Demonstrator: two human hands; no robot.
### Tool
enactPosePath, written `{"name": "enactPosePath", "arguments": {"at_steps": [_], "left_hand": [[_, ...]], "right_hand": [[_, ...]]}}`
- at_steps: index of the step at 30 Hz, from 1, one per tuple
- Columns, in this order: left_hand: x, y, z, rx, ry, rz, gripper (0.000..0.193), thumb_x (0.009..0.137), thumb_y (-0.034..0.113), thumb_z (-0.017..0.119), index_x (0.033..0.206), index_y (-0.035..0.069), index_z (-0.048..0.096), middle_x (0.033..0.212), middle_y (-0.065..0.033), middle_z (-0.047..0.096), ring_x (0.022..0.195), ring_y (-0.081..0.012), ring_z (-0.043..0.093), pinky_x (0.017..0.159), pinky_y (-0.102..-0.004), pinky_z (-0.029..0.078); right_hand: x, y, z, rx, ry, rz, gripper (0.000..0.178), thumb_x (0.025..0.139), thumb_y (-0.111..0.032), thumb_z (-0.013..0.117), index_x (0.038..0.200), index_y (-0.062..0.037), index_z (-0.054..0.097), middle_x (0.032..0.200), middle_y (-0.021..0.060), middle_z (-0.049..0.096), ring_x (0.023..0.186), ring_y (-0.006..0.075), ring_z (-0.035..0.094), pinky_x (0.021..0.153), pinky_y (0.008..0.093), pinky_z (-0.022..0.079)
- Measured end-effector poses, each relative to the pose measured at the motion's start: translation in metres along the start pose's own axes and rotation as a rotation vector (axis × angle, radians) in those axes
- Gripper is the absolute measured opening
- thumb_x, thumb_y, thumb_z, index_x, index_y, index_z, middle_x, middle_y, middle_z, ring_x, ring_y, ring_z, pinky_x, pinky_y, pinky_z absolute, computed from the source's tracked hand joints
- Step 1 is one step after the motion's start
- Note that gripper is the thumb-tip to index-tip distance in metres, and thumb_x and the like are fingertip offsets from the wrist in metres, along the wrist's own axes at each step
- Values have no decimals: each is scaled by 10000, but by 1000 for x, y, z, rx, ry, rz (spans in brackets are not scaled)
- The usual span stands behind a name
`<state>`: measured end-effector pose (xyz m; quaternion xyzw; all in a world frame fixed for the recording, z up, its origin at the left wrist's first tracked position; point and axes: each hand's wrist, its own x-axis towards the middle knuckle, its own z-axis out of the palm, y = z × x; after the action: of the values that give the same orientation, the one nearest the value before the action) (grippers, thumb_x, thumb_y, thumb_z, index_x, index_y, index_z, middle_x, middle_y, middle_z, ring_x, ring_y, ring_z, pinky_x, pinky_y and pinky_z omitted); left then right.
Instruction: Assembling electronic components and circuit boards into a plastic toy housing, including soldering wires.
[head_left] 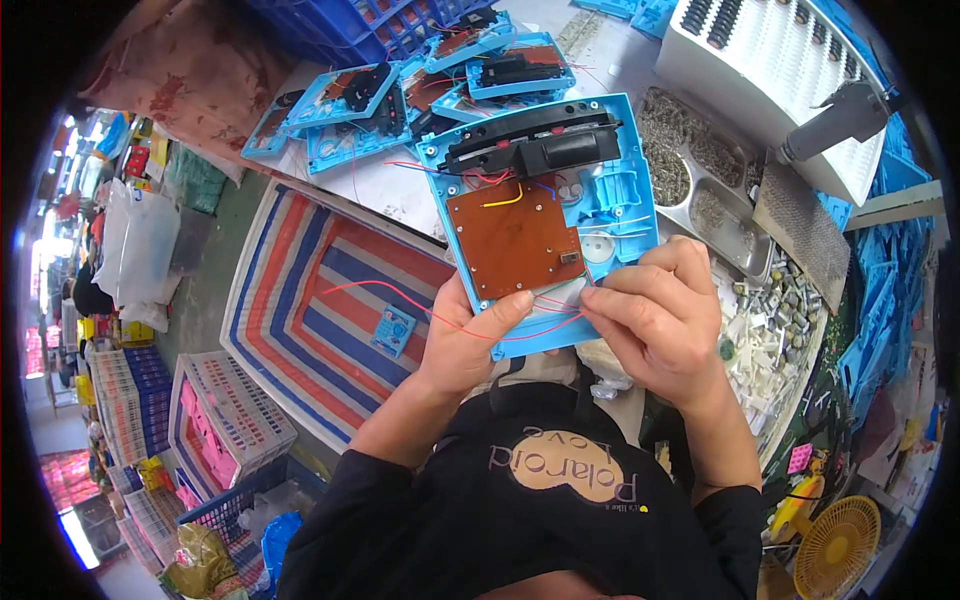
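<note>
My left hand (455,335) grips the lower left edge of a light blue plastic casing (640,165), its thumb lying over the front. The casing is tilted with its open inside facing up. A brown circuit board (505,235) is fixed in it with screws, below a long black plastic part (570,150). Near the casing's lower right corner, the fingertips of my right hand (655,310) are closed in a pinch on thin red wires. One long red wire (400,297) loops from there across my left thumb and out to the left. My right fingers hide the pinched ends.
Similar blue casings (335,105) lie piled on the table beside a blue crate (330,30). At the right are a metal tray of screws (665,150), a white rack (735,70), a power screwdriver (835,125) and loose small parts (765,345). A striped sheet-lined bin (330,250) stands left.
</note>
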<state>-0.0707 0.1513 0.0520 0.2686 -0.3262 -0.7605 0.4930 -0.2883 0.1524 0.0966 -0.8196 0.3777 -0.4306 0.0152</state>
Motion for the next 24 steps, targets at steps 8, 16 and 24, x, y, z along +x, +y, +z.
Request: {"name": "enactPosePath", "arguments": {"at_steps": [8, 16, 24], "left_hand": [[6, -25, 15, 519, 1, 267, 357, 1014, 49, 583, 1353, -45, 520, 1323, -129, 627, 1212, -174, 588, 1032, -347, 458], [23, -54, 23, 744, 20, 524, 374, 987, 43, 626, 1343, -29, 534, 1290, -121, 639, 1168, -182, 610, 1016, -346, 462], [23, -69, 16, 855, -24, 552, 413, 997, 59, 617, 1378, -36, 488, 1338, -146, 598, 1219, -205, 581, 1032, -349, 446]], "right_hand": [[-22, 9, 5, -19, 262, 369, 224, 713, -62, 813, 913, -76, 713, 937, 71, 670, 885, 261, 554, 801, 386, 424], [-27, 9, 20, -2, 286, 534, 190, 711, -130, 812, 882, -94, 737, 1219, 125, 614, 1176, 333, 455, 1010, 447, 363], [-29, 17, 32, 109, 343, 659, 160, 703, -96, 770, 852, -58, 724, 1136, 119, 608, 1119, 319, 478, 990, 424, 387]]}}
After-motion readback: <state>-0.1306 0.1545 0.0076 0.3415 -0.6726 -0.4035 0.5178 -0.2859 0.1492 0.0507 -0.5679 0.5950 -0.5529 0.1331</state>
